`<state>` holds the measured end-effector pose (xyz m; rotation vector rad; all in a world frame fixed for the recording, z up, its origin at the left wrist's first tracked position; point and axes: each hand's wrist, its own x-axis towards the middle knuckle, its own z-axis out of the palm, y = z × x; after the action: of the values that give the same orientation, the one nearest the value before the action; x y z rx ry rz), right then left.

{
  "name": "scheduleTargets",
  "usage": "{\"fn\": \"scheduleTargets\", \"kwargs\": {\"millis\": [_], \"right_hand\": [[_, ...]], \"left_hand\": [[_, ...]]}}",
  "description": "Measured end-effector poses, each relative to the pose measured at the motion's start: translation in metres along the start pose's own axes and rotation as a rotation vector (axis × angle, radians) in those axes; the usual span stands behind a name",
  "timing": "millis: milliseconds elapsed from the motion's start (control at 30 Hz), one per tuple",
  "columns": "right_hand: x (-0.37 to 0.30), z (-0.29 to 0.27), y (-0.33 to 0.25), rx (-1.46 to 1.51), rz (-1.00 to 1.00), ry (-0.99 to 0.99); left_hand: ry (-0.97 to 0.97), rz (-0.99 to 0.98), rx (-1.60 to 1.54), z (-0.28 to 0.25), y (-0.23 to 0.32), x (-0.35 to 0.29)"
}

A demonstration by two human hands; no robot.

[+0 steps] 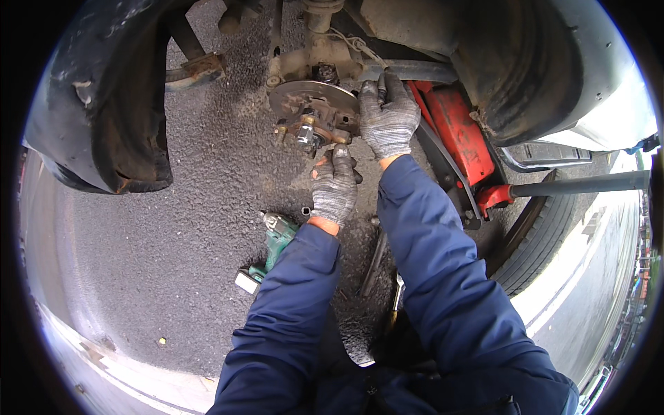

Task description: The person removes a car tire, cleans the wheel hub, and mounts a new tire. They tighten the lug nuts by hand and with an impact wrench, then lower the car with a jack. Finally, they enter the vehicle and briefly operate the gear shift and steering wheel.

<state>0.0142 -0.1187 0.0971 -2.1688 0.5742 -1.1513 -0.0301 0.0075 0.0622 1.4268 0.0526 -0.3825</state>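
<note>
A worn brake disc (294,97) with a rusty hub (306,131) sits in the wheel arch, its wheel off. My left hand (335,185), in a dirty grey knit glove, is closed at the hub's near side, fingertips by its lower edge. Whatever those fingers pinch is hidden. My right hand (389,119), gloved alike, is closed beside the disc's right edge. Its fingers point toward the suspension arm (415,71), and what they grip, if anything, is covered. Behind the disc rises the strut (319,21), with a thin cable (356,43) hanging to its right.
To the right, a red floor jack (462,131) with a long handle (581,185) reaches under the car, near a tyre (536,242). A green cordless impact wrench (278,238), a socket (306,211), a dark bar (375,263) and a ratchet (397,294) lie on the asphalt. Fender liners (131,104) flank the work.
</note>
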Motion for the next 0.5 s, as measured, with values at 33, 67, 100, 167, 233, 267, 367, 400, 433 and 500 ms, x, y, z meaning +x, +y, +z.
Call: {"fn": "scheduleTargets", "kwargs": {"millis": [33,67,100,167,233,267,367,400,433,500], "right_hand": [[0.0,0.0,0.001,0.024,0.003,-0.006],[0.001,0.0,0.002,0.037,0.022,-0.022],[0.001,0.0,0.003,0.053,0.039,-0.037],[0.002,0.001,0.005,0.136,0.089,-0.067],[0.004,0.002,0.006,0.163,0.069,-0.057],[0.005,0.002,0.007,0.146,0.025,-0.032],[0.007,0.001,0.008,0.121,-0.005,-0.027],[0.007,0.0,0.008,0.105,-0.002,-0.032],[0.008,-0.001,0.008,0.121,-0.005,-0.042],[0.01,-0.001,0.01,0.123,-0.021,-0.047]], "left_hand": [[-0.001,-0.001,-0.007,0.001,0.0,0.0],[0.003,0.0,-0.011,0.002,0.0,0.0],[0.005,0.003,-0.016,0.003,-0.001,0.0],[0.003,0.02,-0.019,0.004,-0.002,0.001],[-0.003,0.024,-0.015,0.006,-0.003,0.002],[-0.009,0.019,-0.008,0.006,-0.004,0.001],[-0.013,0.026,0.016,0.008,-0.007,0.002],[-0.014,0.042,0.024,0.009,-0.008,0.002],[-0.013,0.044,0.027,0.009,-0.009,0.003],[-0.022,0.035,-0.026,0.012,-0.01,0.003]]}}
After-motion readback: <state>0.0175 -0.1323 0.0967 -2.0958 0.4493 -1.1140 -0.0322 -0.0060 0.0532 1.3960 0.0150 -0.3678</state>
